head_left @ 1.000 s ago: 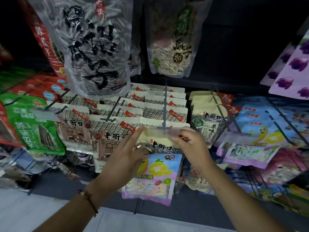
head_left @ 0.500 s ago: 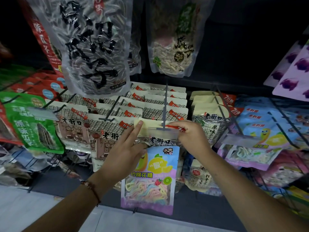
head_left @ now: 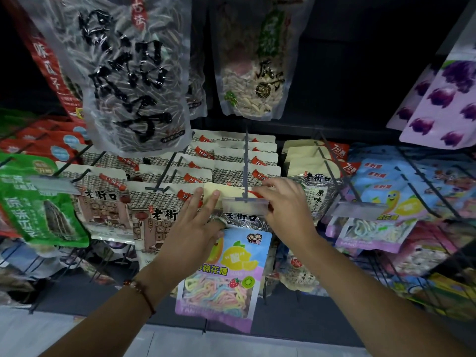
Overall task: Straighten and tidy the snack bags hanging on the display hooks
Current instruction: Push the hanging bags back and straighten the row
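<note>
Snack bags hang in rows on the hooks, and the one I am working is the beige bag (head_left: 219,195) at the front of the centre hook (head_left: 246,161), tucked just behind the clear price tag (head_left: 243,203). A pastel candy bag (head_left: 226,276) dangles below it, partly under my left hand, and I cannot tell what holds it up.

To do this step well, I judge the beige bag's header should be squared to the hook and pushed back flat against the row behind, both top corners moved together so it does not twist. The tag should stay level, and I would keep the candy bag from swinging or slipping while I press.

My left hand (head_left: 192,228) reaches up from the lower left, palm toward the display, fingers straight and slightly spread, two fingertips resting on the beige bag's top edge; the thumb sits low by the candy bag's upper corner, though whether it presses that bag I cannot tell. My right hand (head_left: 280,202) comes in from the lower right with fingers curled over the bag's top right corner beside the tag, pinching it near the red label. The hands sit near each other, one on each side of the hook.
</note>
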`<action>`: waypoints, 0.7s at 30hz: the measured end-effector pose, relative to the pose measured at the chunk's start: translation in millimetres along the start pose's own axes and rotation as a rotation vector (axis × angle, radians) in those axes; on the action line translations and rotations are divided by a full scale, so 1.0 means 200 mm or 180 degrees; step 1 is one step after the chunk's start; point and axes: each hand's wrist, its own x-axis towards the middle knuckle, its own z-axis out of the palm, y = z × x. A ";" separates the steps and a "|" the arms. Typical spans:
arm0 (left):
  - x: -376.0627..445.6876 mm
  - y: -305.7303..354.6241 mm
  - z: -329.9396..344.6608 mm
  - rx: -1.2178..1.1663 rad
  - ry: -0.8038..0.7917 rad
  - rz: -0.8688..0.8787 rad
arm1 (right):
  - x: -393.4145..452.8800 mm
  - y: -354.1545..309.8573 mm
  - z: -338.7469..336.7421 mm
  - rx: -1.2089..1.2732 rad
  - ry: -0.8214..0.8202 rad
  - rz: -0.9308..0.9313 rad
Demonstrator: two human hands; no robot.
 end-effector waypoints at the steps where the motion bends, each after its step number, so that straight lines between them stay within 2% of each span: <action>1: -0.01 0.00 -0.01 0.0012 0.0049 0.0045 | -0.01 0.00 0.00 -0.0078 -0.0035 -0.0021; 6: -0.13 0.01 -0.07 0.0077 0.0106 0.0206 | -0.09 -0.01 -0.02 -0.0403 -0.0451 0.0128; 11: -0.21 0.10 -0.10 -0.0215 0.0253 0.0357 | -0.30 -0.10 -0.12 -0.0083 -0.0402 0.0507; 15: -0.19 0.20 -0.09 -0.0557 0.0319 0.0563 | -0.50 -0.14 -0.22 -0.0191 -0.0446 0.0541; 21: -0.08 0.47 -0.04 -0.0654 0.0096 0.0860 | -0.70 -0.05 -0.47 -0.0022 -0.0405 0.0899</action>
